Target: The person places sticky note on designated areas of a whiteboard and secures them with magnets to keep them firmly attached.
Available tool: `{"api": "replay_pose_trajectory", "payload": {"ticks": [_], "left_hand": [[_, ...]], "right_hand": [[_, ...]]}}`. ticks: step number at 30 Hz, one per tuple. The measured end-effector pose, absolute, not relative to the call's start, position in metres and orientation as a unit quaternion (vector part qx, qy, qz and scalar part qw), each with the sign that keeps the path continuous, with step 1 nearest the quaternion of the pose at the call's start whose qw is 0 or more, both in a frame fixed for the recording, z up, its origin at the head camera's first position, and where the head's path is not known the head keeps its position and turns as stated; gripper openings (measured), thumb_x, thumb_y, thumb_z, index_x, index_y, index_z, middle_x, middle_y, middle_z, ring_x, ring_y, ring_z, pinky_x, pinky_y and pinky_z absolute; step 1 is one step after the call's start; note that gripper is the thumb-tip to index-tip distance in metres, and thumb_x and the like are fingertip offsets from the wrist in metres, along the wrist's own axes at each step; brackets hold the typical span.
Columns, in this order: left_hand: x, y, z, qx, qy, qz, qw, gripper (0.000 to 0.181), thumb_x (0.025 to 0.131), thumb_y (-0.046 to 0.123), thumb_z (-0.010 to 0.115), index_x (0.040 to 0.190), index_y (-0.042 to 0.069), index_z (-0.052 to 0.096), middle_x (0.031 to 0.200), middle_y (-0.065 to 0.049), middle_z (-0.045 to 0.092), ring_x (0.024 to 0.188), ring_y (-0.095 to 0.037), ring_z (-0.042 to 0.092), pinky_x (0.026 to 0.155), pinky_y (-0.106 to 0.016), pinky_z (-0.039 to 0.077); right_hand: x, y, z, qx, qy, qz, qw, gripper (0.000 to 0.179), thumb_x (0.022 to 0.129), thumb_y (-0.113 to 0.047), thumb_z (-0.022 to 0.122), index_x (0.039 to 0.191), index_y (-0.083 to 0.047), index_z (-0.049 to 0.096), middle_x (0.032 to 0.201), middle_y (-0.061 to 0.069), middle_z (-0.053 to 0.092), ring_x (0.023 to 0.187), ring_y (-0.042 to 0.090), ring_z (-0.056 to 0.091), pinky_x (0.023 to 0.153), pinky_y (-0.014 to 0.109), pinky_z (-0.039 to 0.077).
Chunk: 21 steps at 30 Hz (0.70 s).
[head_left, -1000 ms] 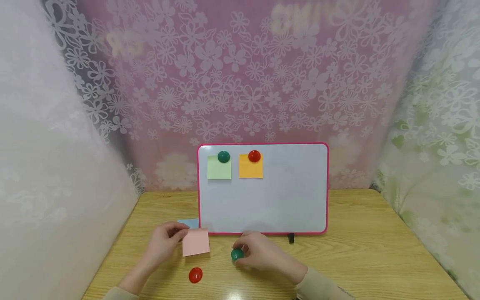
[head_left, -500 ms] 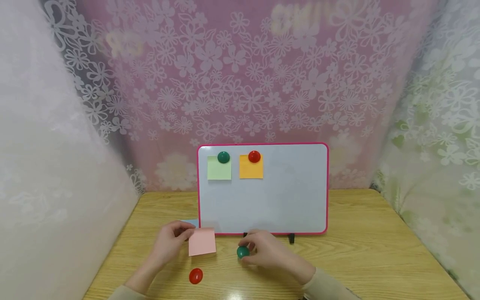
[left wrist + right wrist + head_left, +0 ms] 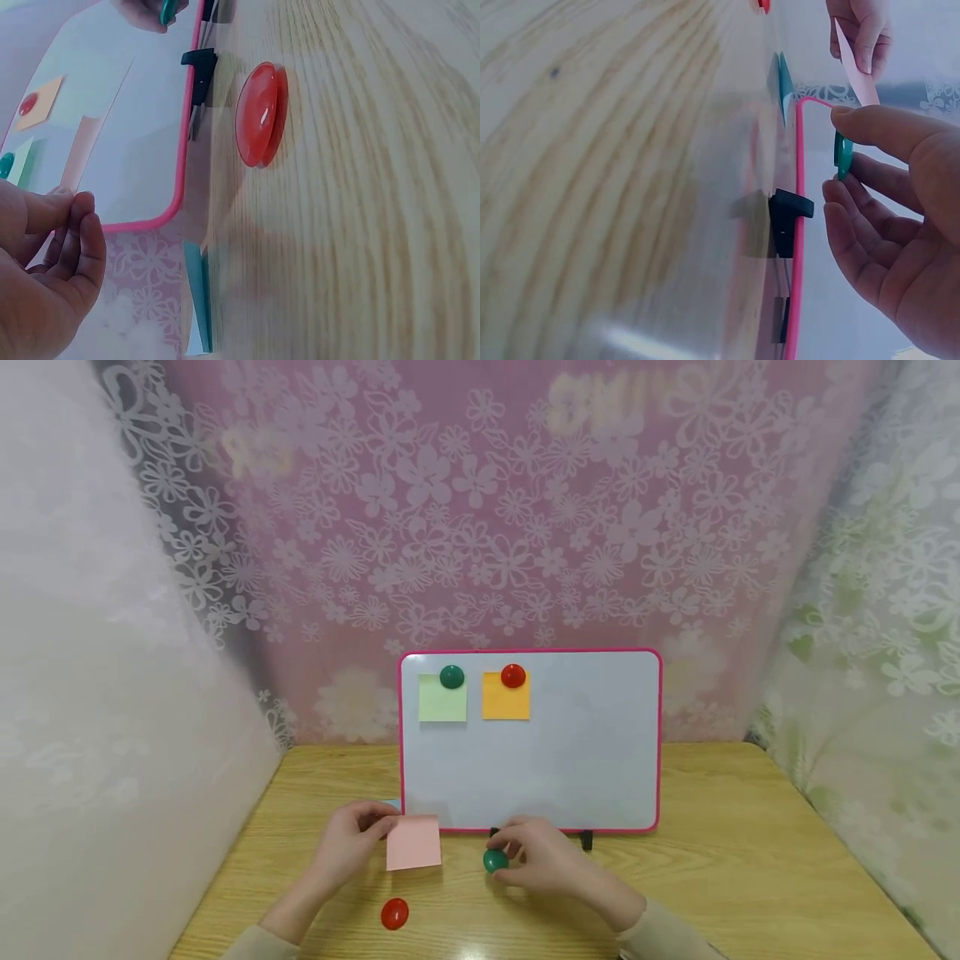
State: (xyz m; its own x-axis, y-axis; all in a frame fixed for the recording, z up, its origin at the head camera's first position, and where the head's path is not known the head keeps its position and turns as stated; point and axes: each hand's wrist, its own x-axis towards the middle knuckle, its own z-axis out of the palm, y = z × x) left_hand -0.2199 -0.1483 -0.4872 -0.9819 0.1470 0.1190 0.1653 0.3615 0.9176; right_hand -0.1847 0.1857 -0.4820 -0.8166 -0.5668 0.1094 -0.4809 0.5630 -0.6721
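Observation:
A pink sticky note (image 3: pixel 414 843) is pinched by its upper left corner between the thumb and fingers of my left hand (image 3: pixel 352 847). My right hand (image 3: pixel 551 864) holds a green round magnet (image 3: pixel 495 860) between thumb and fingertips, above the table in front of the whiteboard (image 3: pixel 592 752). The right wrist view shows the magnet (image 3: pixel 843 154) edge-on, apart from the board. A red magnet (image 3: pixel 394 913) lies on the table below the pink note. On the board, a green magnet (image 3: pixel 452 677) sits over a light green note (image 3: pixel 442 703), and a red magnet (image 3: pixel 513 676) over an orange note (image 3: pixel 506 702).
A blue sticky note (image 3: pixel 197 296) rests on the table by the board's lower left corner, mostly hidden in the head view. Black stand feet (image 3: pixel 587 839) stick out under the board's pink frame. Patterned curtains (image 3: pixel 480 527) enclose the wooden table (image 3: pixel 750 877).
Both hands have shifted slightly to the right, carrying the pink note and the green magnet. The head view has tilted a little. The notes on the board stay put.

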Motion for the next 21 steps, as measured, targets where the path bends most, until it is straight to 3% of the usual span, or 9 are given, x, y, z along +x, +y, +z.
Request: {"api": "replay_pose_trajectory", "payload": {"ticks": [5, 15, 21], "left_hand": [[-0.222, -0.145, -0.486, -0.089, -0.825, -0.558, 0.001, 0.011, 0.101, 0.001, 0.073, 0.106, 0.007, 0.081, 0.101, -0.002, 0.076, 0.091, -0.018, 0.071, 0.083, -0.039, 0.063], [-0.224, -0.135, -0.487, -0.118, -0.825, -0.552, 0.021, 0.012, 0.100, -0.001, 0.073, 0.104, 0.007, 0.081, 0.100, -0.003, 0.076, 0.087, -0.017, 0.071, 0.081, -0.041, 0.063], [-0.226, -0.129, -0.486, -0.118, -0.825, -0.552, 0.014, 0.013, 0.101, 0.001, 0.073, 0.104, 0.011, 0.081, 0.099, -0.001, 0.075, 0.086, -0.018, 0.069, 0.080, -0.042, 0.063]], "right_hand": [[-0.184, 0.188, -0.477, -0.302, 0.882, -0.358, 0.041, 0.026, 0.092, -0.016, 0.087, 0.116, -0.011, 0.079, 0.109, -0.005, 0.070, 0.091, 0.008, 0.067, 0.075, 0.024, 0.058], [-0.186, 0.193, -0.473, -0.294, 0.883, -0.366, 0.023, 0.025, 0.093, -0.016, 0.086, 0.116, -0.011, 0.079, 0.109, -0.007, 0.070, 0.092, 0.022, 0.069, 0.077, 0.027, 0.059], [-0.188, 0.194, -0.474, -0.294, 0.883, -0.365, 0.017, 0.025, 0.093, -0.016, 0.087, 0.115, -0.011, 0.079, 0.108, -0.007, 0.068, 0.092, 0.012, 0.070, 0.078, 0.028, 0.060]]}}
